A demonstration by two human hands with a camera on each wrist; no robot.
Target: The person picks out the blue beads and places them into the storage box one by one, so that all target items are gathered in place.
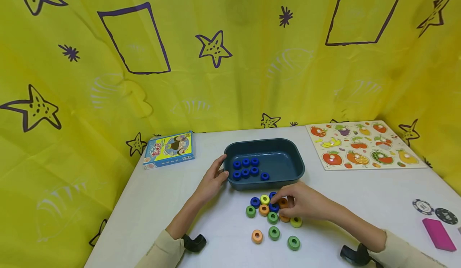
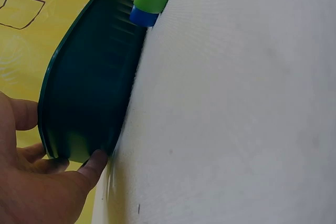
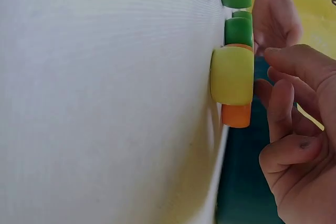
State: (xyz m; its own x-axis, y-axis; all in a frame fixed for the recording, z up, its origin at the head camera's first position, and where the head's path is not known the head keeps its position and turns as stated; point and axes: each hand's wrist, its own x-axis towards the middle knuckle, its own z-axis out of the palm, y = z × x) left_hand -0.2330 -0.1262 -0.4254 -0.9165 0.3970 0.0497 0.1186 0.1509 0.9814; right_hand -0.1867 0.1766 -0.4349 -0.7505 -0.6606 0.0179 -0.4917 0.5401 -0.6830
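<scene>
A dark teal plastic tub (image 1: 264,186) stands on the table with several blue rings (image 1: 245,162) inside, mostly grouped at its left. My left hand (image 1: 212,180) holds the tub's left end, fingers and thumb spread around the corner; in the left wrist view, the thumb (image 2: 94,167) touches the lower wall. In front of the tub lie loose blue, green, orange and yellow rings. My right hand (image 1: 306,202) hovers over them, index finger and thumb apart near a blue ring (image 1: 273,207). The right wrist view shows a yellow ring (image 3: 232,76) beside its fingers, and nothing visibly held.
A blue-and-yellow card box (image 1: 169,150) lies at the back left. At the back right is a fruit puzzle board (image 1: 363,146). Two round chips (image 1: 423,206) and a pink block (image 1: 438,234) lie at the right edge. A yellow patterned curtain (image 1: 237,91) hangs behind the table.
</scene>
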